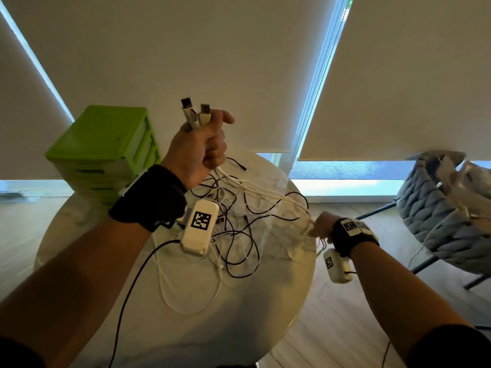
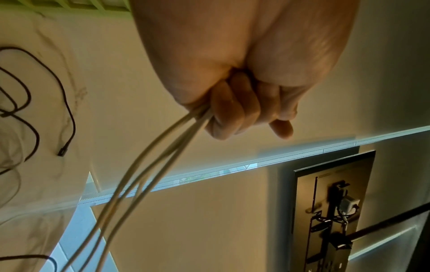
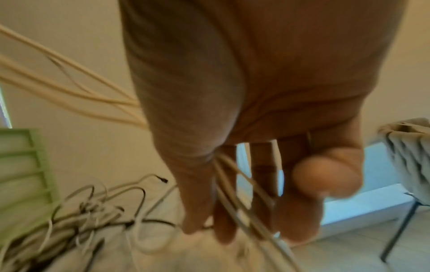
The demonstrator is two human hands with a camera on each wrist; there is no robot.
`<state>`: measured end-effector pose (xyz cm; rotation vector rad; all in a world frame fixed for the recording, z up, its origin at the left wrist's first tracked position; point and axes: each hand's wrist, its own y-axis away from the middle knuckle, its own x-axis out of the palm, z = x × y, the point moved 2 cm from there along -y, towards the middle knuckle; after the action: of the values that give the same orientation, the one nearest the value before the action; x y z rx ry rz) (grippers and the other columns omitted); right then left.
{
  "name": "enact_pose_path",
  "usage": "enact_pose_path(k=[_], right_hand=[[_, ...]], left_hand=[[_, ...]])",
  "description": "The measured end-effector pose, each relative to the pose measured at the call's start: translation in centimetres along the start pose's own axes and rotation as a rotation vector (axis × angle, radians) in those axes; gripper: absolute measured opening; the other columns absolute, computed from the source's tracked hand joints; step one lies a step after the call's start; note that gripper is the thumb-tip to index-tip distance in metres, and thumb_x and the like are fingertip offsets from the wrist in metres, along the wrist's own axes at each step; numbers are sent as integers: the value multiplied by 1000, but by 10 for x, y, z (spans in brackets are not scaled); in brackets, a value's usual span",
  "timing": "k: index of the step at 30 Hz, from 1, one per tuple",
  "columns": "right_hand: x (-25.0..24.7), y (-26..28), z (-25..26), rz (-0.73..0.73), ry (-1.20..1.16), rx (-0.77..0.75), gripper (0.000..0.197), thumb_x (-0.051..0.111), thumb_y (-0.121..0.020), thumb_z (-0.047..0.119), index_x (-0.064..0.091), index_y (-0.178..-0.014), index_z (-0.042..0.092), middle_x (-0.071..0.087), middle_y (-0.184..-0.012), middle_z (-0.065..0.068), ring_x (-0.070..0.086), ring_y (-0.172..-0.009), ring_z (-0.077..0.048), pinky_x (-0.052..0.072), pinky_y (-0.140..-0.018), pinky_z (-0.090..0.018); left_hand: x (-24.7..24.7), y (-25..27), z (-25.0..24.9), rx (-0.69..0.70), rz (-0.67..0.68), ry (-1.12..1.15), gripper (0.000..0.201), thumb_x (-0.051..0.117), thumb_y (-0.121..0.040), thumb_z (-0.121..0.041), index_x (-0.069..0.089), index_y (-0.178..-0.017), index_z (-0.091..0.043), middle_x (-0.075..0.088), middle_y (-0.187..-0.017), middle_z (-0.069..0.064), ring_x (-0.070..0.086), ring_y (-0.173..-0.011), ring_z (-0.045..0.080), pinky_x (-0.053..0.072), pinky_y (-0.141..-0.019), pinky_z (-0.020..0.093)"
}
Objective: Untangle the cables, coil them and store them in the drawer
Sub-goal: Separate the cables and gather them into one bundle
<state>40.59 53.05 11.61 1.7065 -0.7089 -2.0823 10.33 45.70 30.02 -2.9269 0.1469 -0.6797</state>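
My left hand point(image 1: 204, 144) is raised above the table and grips a bundle of white cables point(image 1: 255, 188) in its fist point(image 2: 235, 110); their USB plugs point(image 1: 195, 112) stick up past the fingers. The white cables point(image 2: 144, 174) run down to the right into my right hand point(image 1: 320, 225), whose fingers point(image 3: 298, 211) are curled round them point(image 3: 235, 200) at the table's right edge. A tangle of black and white cables point(image 1: 233, 235) lies on the round white table point(image 1: 239, 314). The green drawer unit point(image 1: 106, 150) stands at the back left, drawers shut.
A grey knitted chair point(image 1: 446, 216) with black legs stands on the wooden floor to the right. Roller blinds cover the windows behind the table. A black cable point(image 1: 132, 288) hangs from my left wrist device across the table's front.
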Motion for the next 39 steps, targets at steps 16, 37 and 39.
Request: enact_pose_path(k=[16, 37, 39], right_hand=[[45, -25, 82, 98, -417, -255, 29, 57, -89, 26, 66, -116, 25, 61, -104, -3, 57, -79, -17, 48, -71, -29], [-18, -17, -5, -607, -722, 233, 37, 49, -89, 13, 60, -122, 2, 58, -129, -18, 54, -118, -34, 42, -97, -34], [-14, -11, -8, -429, -650, 252, 33, 50, -92, 18, 61, -120, 3, 61, -123, -18, 59, -113, -33, 48, -94, -36]], left_hand=[[-30, 3, 19, -161, -96, -202, 27, 42, -100, -28, 61, -108, -11, 29, -45, -9, 20, -37, 3, 18, -34, 16], [-46, -8, 50, -318, -152, -197, 25, 40, -102, -19, 61, -99, -6, 29, -49, -7, 21, -38, 4, 24, -36, 18], [-45, -8, 54, -332, -163, -207, 31, 40, -102, -23, 64, -93, -5, 41, -56, -3, 23, -39, 4, 25, -36, 17]])
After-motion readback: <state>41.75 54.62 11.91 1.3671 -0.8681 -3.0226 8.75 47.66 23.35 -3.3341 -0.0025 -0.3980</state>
